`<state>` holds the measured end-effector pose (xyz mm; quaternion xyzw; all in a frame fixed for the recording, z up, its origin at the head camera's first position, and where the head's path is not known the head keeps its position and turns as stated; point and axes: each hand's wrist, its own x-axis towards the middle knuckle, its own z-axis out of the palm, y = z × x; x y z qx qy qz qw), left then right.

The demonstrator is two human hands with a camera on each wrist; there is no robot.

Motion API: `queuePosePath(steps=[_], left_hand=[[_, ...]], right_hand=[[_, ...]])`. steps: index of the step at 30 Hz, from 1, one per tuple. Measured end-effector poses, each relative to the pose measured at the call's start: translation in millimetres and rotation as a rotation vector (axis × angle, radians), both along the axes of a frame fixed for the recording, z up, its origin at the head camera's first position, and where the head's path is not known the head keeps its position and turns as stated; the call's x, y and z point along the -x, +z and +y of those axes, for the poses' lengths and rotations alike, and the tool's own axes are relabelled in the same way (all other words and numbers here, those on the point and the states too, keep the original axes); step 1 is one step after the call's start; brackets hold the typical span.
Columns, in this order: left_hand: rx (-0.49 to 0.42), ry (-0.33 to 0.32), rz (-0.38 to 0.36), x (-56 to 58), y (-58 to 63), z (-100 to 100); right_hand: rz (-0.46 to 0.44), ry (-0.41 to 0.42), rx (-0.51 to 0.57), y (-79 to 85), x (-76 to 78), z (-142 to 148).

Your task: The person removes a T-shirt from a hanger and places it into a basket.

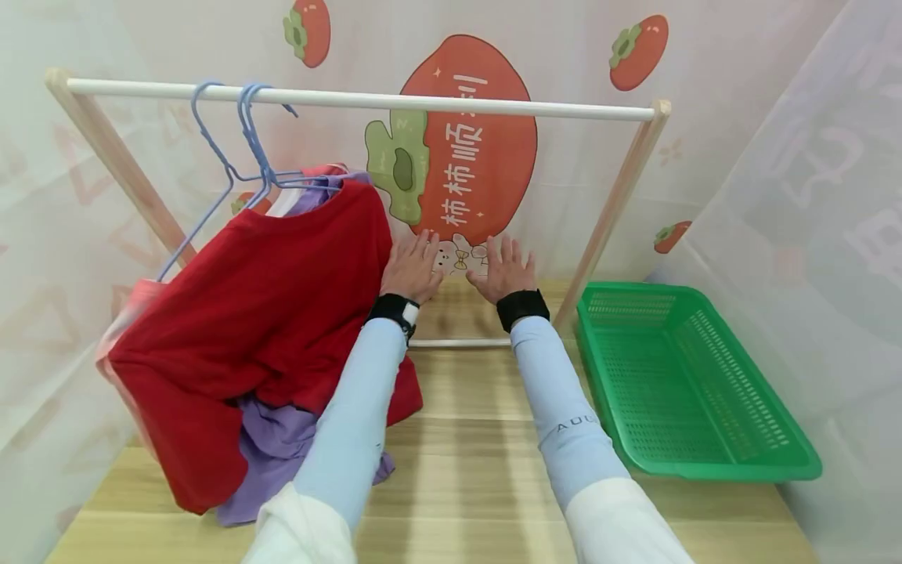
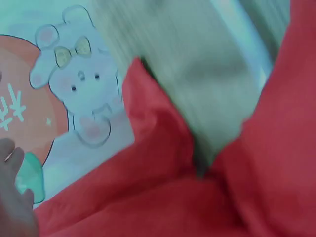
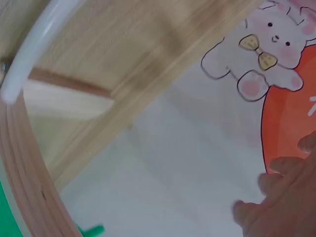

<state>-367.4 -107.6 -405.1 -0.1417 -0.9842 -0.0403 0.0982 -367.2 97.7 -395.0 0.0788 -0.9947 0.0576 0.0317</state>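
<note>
Both hands reach forward with fingers spread, under the white rod (image 1: 380, 100) of a clothes rack. My left hand (image 1: 412, 268) holds nothing and is beside a red shirt (image 1: 282, 290); whether it touches the cloth I cannot tell. In the left wrist view, red cloth (image 2: 148, 197) fills the lower part and the hand shows at the left edge. My right hand (image 1: 509, 270) is also without anything in it, between the left hand and the rack's right wooden post (image 1: 613, 211). The right wrist view shows its fingers (image 3: 276, 182) before the printed backdrop.
Blue hangers (image 1: 257, 149) with the red shirt and purple garments (image 1: 278, 439) hang at the rack's left end. A green plastic basket (image 1: 613, 392) stands right of the rack on the wooden table (image 1: 458, 486). A lower white bar (image 1: 461, 343) runs near the tabletop. Behind hangs a persimmon-print curtain (image 1: 564, 47).
</note>
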Motion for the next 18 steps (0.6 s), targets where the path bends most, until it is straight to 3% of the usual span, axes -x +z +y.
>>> queuePosePath(steps=[3, 6, 9, 11, 14, 18], left_hand=[[-0.088, -0.01, 0.076, -6.7, -11.5, -11], [-0.179, 0.013, 0.152, -21.9, -22.1, -20], [-0.268, 0.053, 0.292, -46.5, -27.6, -26], [-0.318, 0.082, 0.4, -69.1, -22.9, -29], [-0.381, 0.083, 0.584, -108.4, 2.2, -36], [-0.387, 0.099, 0.781, -160.4, 59.6, -49]], right_hand=[[-0.046, 0.011, 0.109, -6.4, -1.5, -8], [-0.102, 0.035, 0.233, -15.5, -4.6, -16], [-0.147, 0.089, 0.332, -25.4, -8.0, -28], [-0.162, 0.144, 0.41, -29.1, -10.8, -40], [-0.152, 0.243, 0.561, -24.5, -18.2, -69], [-0.193, 0.373, 0.879, 2.3, -36.7, -118]])
